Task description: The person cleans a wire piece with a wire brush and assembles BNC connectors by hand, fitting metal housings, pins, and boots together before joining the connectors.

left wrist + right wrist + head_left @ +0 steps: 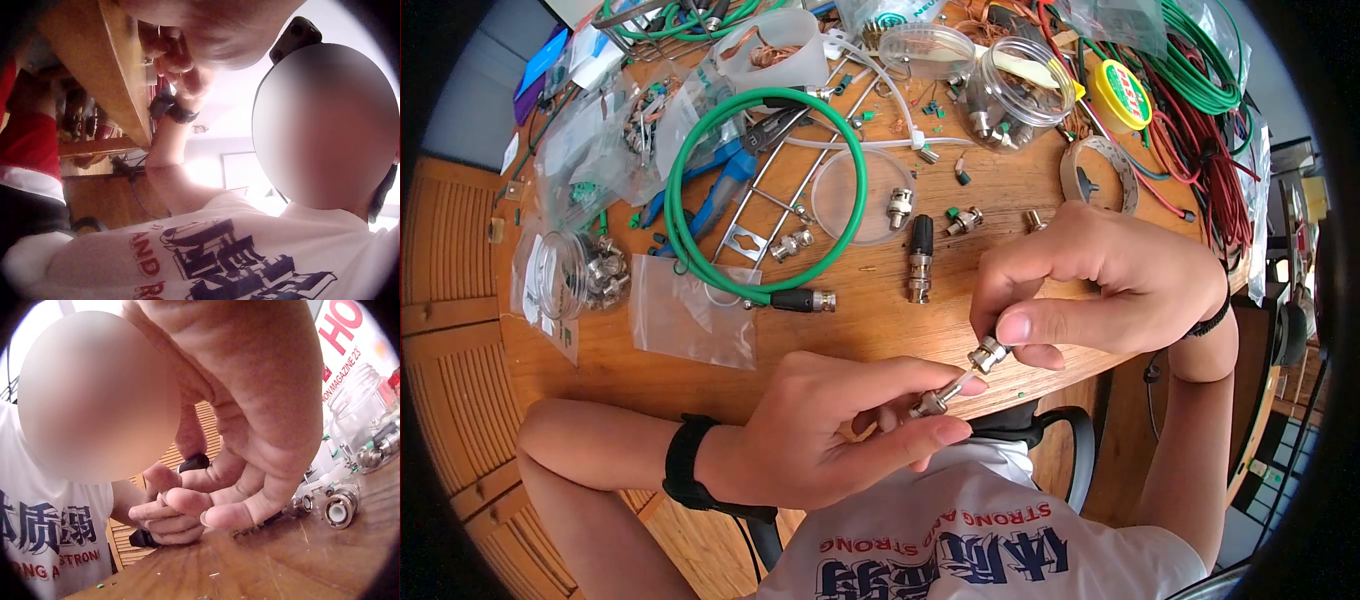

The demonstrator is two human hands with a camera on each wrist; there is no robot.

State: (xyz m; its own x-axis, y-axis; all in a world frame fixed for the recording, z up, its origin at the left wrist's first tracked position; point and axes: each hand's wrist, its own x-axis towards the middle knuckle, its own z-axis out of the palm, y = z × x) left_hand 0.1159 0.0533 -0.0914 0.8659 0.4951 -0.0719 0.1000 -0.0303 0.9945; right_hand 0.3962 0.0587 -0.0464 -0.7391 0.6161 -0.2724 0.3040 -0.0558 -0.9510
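Observation:
In the head view my left hand (800, 435) pinches a slim silver connector piece (933, 402) between thumb and fingers. Its tip points up and right, close to a silver BNC connector (988, 354) that my right hand (1105, 285) grips with thumb and curled fingers. From the right wrist view, a black sleeve (195, 464) shows between the right hand's fingers. Both hands are just over the table's front edge. Beyond them lies a BNC connector with a black boot (921, 255). The left wrist view hides what the left hand holds.
A coiled green cable (862, 190) lies over blue-handled pliers (725, 185) and a wire rack. Loose connectors (965, 221) are scattered about, one on a clear lid (840, 222). A jar of connectors (1025, 85), a yellow tin (1118, 95) and plastic bags (693, 315) stand around.

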